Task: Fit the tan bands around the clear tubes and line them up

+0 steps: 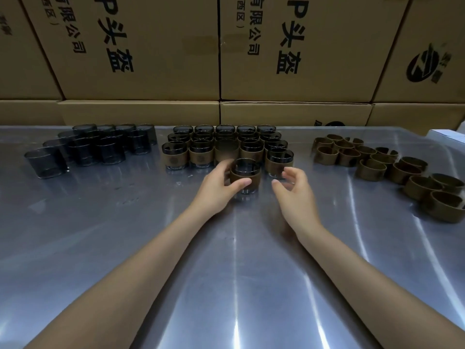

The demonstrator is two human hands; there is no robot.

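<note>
Stacked brown cardboard boxes (156,54) back your shiny steel desk (226,260); your left grip (221,183) grasps a smoky clear tube with a tan band (245,175), standing upright just before the banded rows (226,147); your right grip (293,183) hovers beside it, fingers loosely spread, released; bare tubes (90,147) sit left, loose bands (387,167) right.

Light was dim and came from overhead. Long white streaks of glare ran across the steel table (156,222), strongest toward its near edge. Soft shadows lay under both forearms. The wide lens tilted the cardboard boxes (141,46) outward, and the picture was slightly soft.
</note>
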